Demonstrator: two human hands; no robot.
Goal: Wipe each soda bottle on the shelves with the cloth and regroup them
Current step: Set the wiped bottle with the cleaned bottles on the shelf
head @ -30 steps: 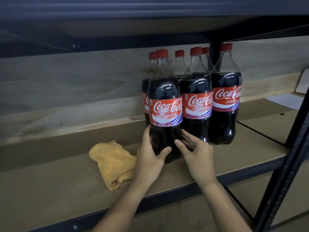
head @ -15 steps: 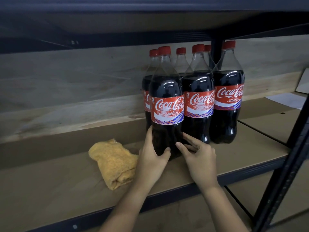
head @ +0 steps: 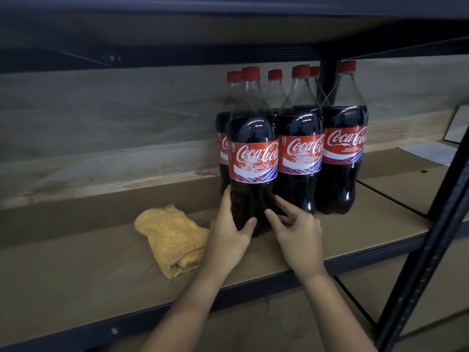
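Hands frame the near-left bottle (head: 252,158): left hand (head: 229,233) grips its base, right hand (head: 297,233) touches it with loose fingers. Six bottles stand grouped on the shelf (head: 76,270); cloth (head: 173,240) lies unused, left, suggesting regrouping nearly done.

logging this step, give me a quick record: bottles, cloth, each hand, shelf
bottles: six red-capped cola bottles, upright, grouped in two rows
front-left bottle: between both hands
left hand: curled round that bottle's base
right hand: fingers relaxed, touching the bottle's right side
cloth: yellow, bunched, lying unheld left of the bottles
shelf: brown board
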